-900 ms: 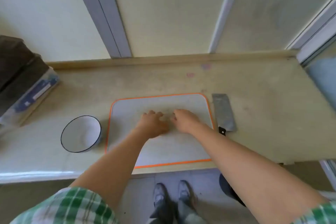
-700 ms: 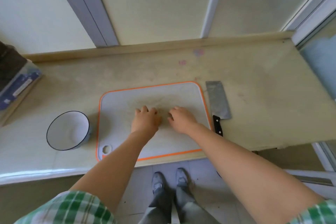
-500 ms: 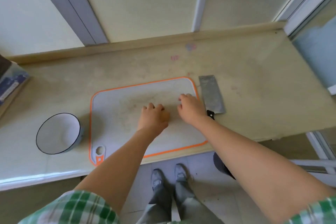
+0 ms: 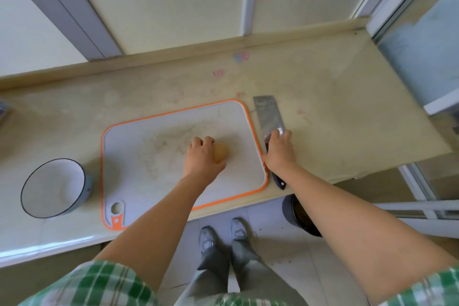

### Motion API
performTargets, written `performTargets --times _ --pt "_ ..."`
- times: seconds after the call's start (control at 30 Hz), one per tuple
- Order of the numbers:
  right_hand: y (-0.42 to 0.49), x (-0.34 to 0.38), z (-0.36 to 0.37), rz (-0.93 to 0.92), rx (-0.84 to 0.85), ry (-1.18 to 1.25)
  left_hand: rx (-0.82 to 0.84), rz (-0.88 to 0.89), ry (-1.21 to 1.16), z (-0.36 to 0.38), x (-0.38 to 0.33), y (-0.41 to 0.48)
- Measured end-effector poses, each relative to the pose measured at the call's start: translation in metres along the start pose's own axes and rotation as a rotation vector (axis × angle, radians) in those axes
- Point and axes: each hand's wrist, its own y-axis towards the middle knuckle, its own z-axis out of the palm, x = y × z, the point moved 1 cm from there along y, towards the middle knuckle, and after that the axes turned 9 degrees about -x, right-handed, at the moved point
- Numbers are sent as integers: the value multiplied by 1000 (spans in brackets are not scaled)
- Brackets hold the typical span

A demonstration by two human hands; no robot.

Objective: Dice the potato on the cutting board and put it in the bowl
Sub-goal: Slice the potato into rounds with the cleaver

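Note:
A pale yellow potato [image 4: 221,154] lies on the white cutting board [image 4: 154,146] with the orange rim. My left hand [image 4: 202,158] covers its left side, fingers curled over it. A cleaver [image 4: 268,115] lies on the counter just right of the board, blade pointing away. My right hand [image 4: 279,151] lies over the cleaver's handle where it meets the blade; the dark end of the handle [image 4: 279,181] sticks out below my wrist. Whether the fingers have closed round the handle is hidden. A white bowl [image 4: 53,189] with a dark rim stands left of the board.
The beige counter [image 4: 335,112] ends at a wall ledge behind and a window frame at the right. Below the front edge are my shoes [image 4: 223,233] and a dark bin [image 4: 301,216] on the tiled floor.
My right hand left the potato and moved right, off the board, onto the cleaver's handle. My left hand stayed on the potato, which now shows. The camera turned left and tilted.

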Motion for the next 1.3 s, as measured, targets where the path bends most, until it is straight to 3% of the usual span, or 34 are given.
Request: performTargets --times 0.2,0.3,0.47,0.6,0.73,0.97,1.17,1.3 --pt "4 29 -32 2 -239 270 -34 12 -53 -7 11 -3" --pt "7 55 -36 -211 -175 422 -73 -29 -67 -14 24 -3" --pt "-21 98 -11 -463 97 296 -123 -114 -78 -24 52 -6" --pt "-39 107 14 -549 172 189 -147 -161 -129 -24 66 -8" --pt "-50 110 25 -569 195 117 -154 -210 -181 -20 75 -12" --pt "-45 118 23 -536 263 -4 -179 -441 -558 -14 74 -7" --pt "-32 124 -1 -603 163 18 -170 -569 -623 -11 74 5" --pt "-36 124 -10 -611 224 -2 -149 -617 -608 -11 75 7"
